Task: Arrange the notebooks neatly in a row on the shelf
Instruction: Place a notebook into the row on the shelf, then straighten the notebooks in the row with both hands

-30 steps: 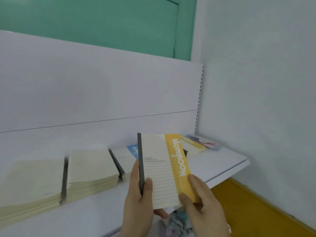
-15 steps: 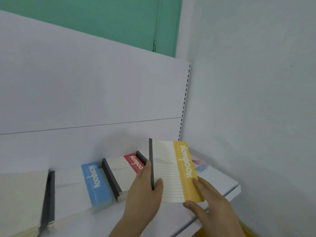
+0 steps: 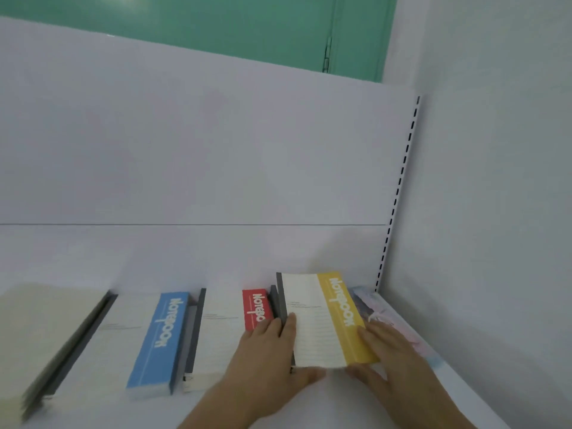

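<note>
Light was bright, even and diffuse, with faint soft shadows. Motion blur smeared the notebooks (image 3: 148, 342) at lower left, and wide-angle distortion bent lines near the edges.

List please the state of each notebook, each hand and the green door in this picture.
yellow notebook: face up on the shelf, between both hands
red notebook: flat, partly under the left hand
blue notebook: flat, untouched
cream stack: flat, blurred
left hand: grips the yellow notebook's spine edge
right hand: fingers straight, touching its right edge
green door: closed
</note>
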Demonstrator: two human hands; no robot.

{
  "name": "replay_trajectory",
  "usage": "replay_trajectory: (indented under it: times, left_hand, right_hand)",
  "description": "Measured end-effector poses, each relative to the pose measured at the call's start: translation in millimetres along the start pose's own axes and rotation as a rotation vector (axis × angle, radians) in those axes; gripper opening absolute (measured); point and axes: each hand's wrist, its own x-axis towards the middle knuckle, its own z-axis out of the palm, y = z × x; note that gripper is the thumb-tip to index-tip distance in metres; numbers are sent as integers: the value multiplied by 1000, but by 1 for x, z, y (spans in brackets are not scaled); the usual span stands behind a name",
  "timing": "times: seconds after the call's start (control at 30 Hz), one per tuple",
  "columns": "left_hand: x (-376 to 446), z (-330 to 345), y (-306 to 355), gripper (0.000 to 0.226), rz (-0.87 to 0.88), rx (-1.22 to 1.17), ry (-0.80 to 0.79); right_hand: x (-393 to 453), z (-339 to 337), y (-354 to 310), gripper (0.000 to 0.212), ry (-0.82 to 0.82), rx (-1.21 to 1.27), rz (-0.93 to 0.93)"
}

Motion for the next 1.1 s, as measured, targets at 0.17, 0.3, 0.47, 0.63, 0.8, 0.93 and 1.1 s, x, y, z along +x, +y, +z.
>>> replay_trajectory:
  times: [0.17, 0.3, 0.47, 0.63, 0.8, 0.93, 1.1]
  left_hand:
    - [14, 12, 3, 97, -118, 111, -39]
    - [18, 12, 8, 92, -153, 90, -45]
    - [24, 7, 8, 88, -164, 50, -76]
    - [28, 4, 13, 84, -171, 78, -118]
    - [30, -1, 16, 79, -196, 43, -156]
    - [28, -1, 18, 70, -238, -58, -133]
    - [22, 2, 22, 81, -254, -95, -82]
  right_hand:
    - [21, 26, 28, 85, -132, -22, -67]
    - [25, 39, 44, 84, -253, -32, -80]
    - [29, 37, 49, 81, -268, -7, -76]
    - [45, 20, 44, 123, -419, 50, -36]
    - [45, 12, 40, 150, -489, 79, 21]
    - [40, 20, 43, 143, -451, 104, 5]
    - [36, 17, 41, 137, -423, 99, -2]
